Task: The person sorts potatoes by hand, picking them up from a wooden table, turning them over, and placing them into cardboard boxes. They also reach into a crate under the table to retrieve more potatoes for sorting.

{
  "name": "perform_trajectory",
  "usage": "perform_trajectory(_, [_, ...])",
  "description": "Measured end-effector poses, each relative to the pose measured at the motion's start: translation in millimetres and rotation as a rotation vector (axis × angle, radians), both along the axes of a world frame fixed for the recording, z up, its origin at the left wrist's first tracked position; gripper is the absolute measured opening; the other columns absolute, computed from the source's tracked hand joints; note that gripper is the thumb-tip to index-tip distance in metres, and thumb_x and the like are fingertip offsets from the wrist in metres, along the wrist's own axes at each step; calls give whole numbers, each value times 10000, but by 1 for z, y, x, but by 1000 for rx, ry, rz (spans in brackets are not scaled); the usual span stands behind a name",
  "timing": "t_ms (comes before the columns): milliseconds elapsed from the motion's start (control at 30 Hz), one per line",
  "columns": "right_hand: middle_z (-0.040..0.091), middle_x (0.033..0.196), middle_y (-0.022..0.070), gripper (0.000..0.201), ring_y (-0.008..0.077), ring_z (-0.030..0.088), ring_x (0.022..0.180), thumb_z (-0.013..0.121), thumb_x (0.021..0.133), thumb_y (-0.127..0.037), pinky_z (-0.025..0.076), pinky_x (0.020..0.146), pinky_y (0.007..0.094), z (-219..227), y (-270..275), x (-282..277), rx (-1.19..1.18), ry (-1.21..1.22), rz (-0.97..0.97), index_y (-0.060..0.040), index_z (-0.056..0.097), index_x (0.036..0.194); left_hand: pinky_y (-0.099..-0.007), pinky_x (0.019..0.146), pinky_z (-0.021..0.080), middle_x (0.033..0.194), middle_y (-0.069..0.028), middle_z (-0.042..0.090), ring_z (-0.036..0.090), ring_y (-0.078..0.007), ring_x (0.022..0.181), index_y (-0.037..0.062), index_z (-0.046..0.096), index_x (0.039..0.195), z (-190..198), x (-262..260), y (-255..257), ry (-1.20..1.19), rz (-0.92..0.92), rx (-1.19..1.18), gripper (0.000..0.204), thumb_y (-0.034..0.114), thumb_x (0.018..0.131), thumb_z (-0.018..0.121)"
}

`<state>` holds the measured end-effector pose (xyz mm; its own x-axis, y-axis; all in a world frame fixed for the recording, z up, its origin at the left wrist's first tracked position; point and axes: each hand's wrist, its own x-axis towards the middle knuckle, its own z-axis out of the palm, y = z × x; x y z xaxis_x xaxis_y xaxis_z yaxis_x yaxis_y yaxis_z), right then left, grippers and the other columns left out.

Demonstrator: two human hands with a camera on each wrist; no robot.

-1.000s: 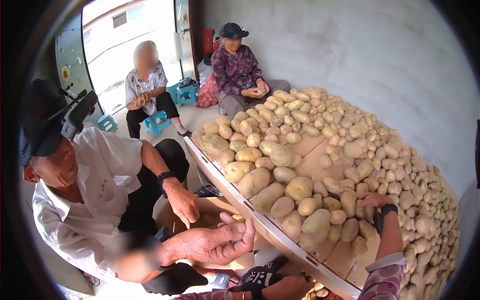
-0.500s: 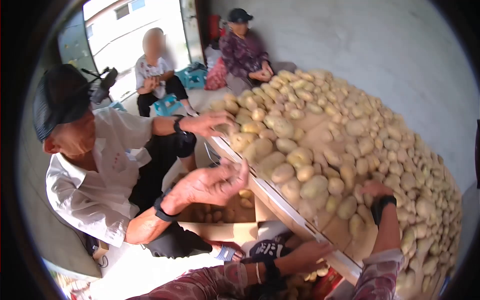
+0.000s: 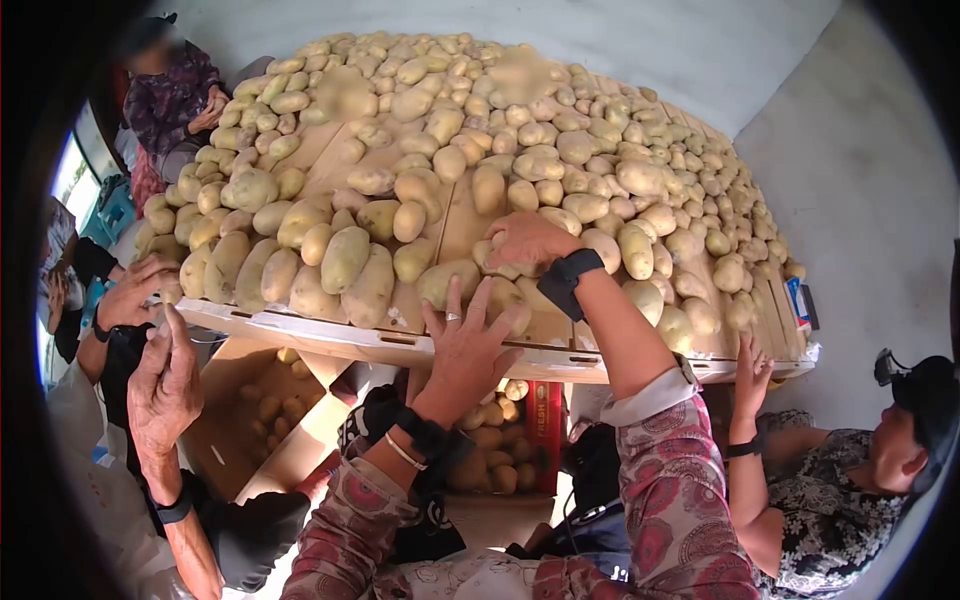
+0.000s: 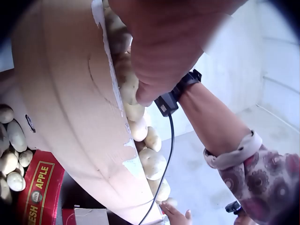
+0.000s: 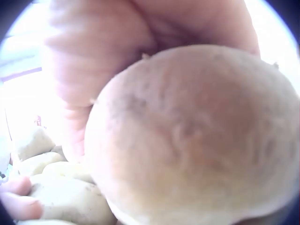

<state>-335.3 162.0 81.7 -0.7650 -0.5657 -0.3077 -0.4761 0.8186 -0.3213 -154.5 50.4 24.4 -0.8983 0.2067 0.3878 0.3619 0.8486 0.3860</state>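
Note:
My left hand (image 3: 468,350), a ring on one finger, reaches over the front edge of the cardboard-covered table (image 3: 350,348). Its fingers are spread and straight, with the tips at a potato (image 3: 443,284) near that edge. My right hand (image 3: 535,240) is just beyond it among the potatoes and grips a potato (image 5: 197,136), which fills much of the right wrist view. Tan potatoes (image 3: 640,178) of many sizes cover the table around both hands. In the left wrist view, my left hand (image 4: 164,42) hides part of the row of potatoes along the edge.
Below the table stand a red apple box (image 3: 543,430) of potatoes and an open cardboard carton (image 3: 225,440) with more. Another person's hands (image 3: 165,390) are at the left edge; a person in a black cap (image 3: 900,430) sits at right. A wall (image 3: 850,200) rises behind.
The head view has swung right. My left hand has risen from below the edge onto the front potatoes. My right hand now holds a potato. The left neighbour's hands now appear further left.

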Motion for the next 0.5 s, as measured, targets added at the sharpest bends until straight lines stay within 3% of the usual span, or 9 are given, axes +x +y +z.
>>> perform_trajectory(100, [609, 1091, 181, 607, 334, 570, 1003, 697, 605, -431, 457, 848, 372, -2, 22, 25, -95, 33, -201, -67, 628, 1086, -687, 976, 150, 1376, -161, 329, 199, -437, 1314, 206, 493, 1251, 0, -4, 1, -16, 61, 30, 554, 280, 736, 683])
perform_trajectory(167, [582, 1104, 238, 759, 368, 568, 997, 681, 666, -525, 443, 856, 397, 5, 38, 35, -41, 62, -222, 23, 532, 1169, -681, 975, 154, 1348, -156, 363, 205, -430, 1313, 202, 495, 1248, -1, -10, -1, 33, 69, 79, 565, 259, 723, 696])
perform_trajectory(233, [559, 1136, 264, 797, 372, 542, 1056, 642, 712, -556, 416, 914, 391, 9, 50, 43, -135, 86, -352, 74, 502, 1179, -682, 971, 154, 1347, -153, 364, 206, -428, 1313, 194, 495, 1247, -6, -8, -2, 2, 97, 109, 576, 246, 713, 704])
perform_trajectory(367, [556, 1152, 253, 712, 354, 520, 1105, 599, 787, -485, 399, 936, 390, 18, 63, 44, -189, 159, -375, 38, 461, 1250, -694, 964, 142, 1357, -153, 350, 192, -453, 1308, 175, 501, 1241, -7, -8, 10, 110, 71, 92, 598, 281, 691, 713])
perform_trajectory(433, [569, 1144, 232, 563, 324, 535, 1088, 542, 854, -413, 409, 920, 384, 10, 85, 28, -271, 120, -85, 6, 500, 1228, -694, 966, 134, 1361, -154, 347, 181, -463, 1310, 173, 509, 1234, -5, -5, 17, 49, 21, 92, 573, 301, 708, 696])
perform_trajectory(467, [594, 1105, 208, 432, 293, 558, 1048, 531, 868, -337, 414, 908, 367, 16, 89, 22, -262, 55, -59, -8, 565, 1147, -691, 969, 132, 1361, -155, 345, 177, -465, 1312, 175, 510, 1234, -5, -5, 21, 47, 37, 135, 564, 299, 715, 691])
perform_trajectory(500, [594, 1105, 208, 432, 293, 558, 1048, 531, 868, -337, 414, 908, 367, 25, 90, 9, -275, 57, -55, -8, 565, 1147, -688, 972, 130, 1361, -156, 344, 173, -466, 1314, 177, 511, 1235, -5, -6, 20, 44, 55, 171, 554, 296, 723, 686])
